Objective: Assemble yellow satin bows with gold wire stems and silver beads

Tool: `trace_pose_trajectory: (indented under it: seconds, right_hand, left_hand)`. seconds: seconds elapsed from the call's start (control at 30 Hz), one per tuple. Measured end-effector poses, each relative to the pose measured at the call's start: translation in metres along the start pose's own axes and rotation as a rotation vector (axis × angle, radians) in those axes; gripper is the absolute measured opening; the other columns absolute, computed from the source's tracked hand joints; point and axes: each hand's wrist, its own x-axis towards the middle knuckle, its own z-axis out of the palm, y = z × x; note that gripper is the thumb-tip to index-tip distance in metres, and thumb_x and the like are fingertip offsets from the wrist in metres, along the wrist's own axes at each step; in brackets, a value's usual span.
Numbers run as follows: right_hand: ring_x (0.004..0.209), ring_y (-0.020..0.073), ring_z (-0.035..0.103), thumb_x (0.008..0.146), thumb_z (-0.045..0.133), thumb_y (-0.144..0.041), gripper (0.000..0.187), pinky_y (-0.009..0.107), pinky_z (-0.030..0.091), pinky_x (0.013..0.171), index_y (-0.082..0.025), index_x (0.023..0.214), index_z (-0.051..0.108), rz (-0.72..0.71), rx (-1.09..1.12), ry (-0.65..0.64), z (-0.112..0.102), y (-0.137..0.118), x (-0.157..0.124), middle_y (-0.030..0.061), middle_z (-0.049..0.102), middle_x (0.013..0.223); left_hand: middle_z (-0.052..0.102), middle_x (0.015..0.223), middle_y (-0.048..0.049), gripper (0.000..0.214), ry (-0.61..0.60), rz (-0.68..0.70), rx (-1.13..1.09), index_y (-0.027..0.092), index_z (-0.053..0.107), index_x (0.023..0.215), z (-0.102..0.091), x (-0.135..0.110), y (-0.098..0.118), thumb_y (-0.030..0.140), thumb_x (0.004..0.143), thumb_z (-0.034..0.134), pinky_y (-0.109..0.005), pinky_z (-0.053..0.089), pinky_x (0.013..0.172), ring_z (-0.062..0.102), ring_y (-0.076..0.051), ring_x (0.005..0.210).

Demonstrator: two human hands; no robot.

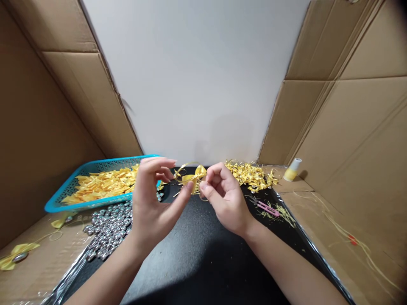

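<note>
A yellow ribbon bow (200,171) hangs in the air between my two hands, with a thin loop of yellow ribbon or thread curving up to its left. My right hand (224,195) is closed in a pinch at the bow's right edge, where a fine strand loops below the fingertips. My left hand (155,199) is open, its fingers raised and apart from the thumb. The left thumb tip touches or nearly touches the lower side of the bow. Behind the bow, several thin gold-coloured strips lie on the black mat (178,254).
On the left stands a blue basket (52,203) of yellow bows, with silver beads (110,228) heaped before it. Finished-looking bows with beads (254,176) lie back right. Pink thread snips (267,208) rest among trimmed threads. A thread spool (291,170) stands by the right cardboard wall (356,140).
</note>
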Motion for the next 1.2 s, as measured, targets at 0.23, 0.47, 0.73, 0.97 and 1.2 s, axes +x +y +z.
trace_pose_trajectory:
  seconds: [0.23,0.47,0.73,0.97,1.2]
  right_hand:
    - [0.059,0.0082,0.045,0.088,0.054,-0.018,0.012,0.026,0.037,0.058,-0.023,0.084,0.045,0.019,0.019,-0.020,0.001,0.000,-0.002,-0.0066,0.046,0.068]
    - [0.060,0.0085,0.046,0.088,0.054,-0.017,0.011,0.026,0.037,0.058,-0.023,0.084,0.046,0.007,0.032,-0.002,0.002,-0.002,-0.003,-0.0061,0.048,0.068]
    - [0.059,0.0078,0.046,0.088,0.055,-0.018,0.011,0.024,0.038,0.059,-0.022,0.084,0.045,-0.001,0.029,0.033,0.003,-0.007,-0.004,-0.0064,0.047,0.067]
    - [0.059,0.0083,0.045,0.087,0.055,-0.020,0.011,0.025,0.037,0.057,-0.022,0.083,0.046,0.017,0.025,0.032,0.004,-0.007,-0.005,-0.0058,0.047,0.067]
    - [0.059,0.0087,0.044,0.087,0.054,-0.023,0.011,0.025,0.037,0.057,-0.022,0.082,0.045,0.024,0.022,0.031,0.005,-0.005,-0.006,-0.0055,0.046,0.066]
  left_hand:
    - [0.066,0.078,0.0010,0.007,-0.098,0.130,0.089,0.023,0.064,0.081,-0.011,0.006,0.005,0.016,0.080,0.067,-0.029,0.050,0.070,0.062,-0.014,0.073]
    - [0.067,0.070,0.0019,0.011,-0.179,-0.245,-0.078,0.022,0.066,0.075,-0.011,0.009,0.008,0.029,0.083,0.065,-0.023,0.050,0.057,0.061,-0.011,0.062]
    - [0.066,0.072,0.0013,0.010,-0.221,-0.182,-0.036,0.022,0.066,0.075,-0.013,0.008,0.007,0.029,0.083,0.064,-0.026,0.048,0.061,0.060,-0.012,0.064]
    - [0.068,0.074,0.0014,0.002,-0.150,0.036,0.091,0.023,0.066,0.082,-0.014,0.005,0.011,0.022,0.080,0.067,-0.029,0.049,0.065,0.061,-0.014,0.066]
    - [0.066,0.068,0.0037,0.007,-0.135,0.097,0.191,0.022,0.064,0.075,-0.013,0.007,0.014,0.019,0.082,0.064,-0.025,0.047,0.060,0.058,-0.011,0.060]
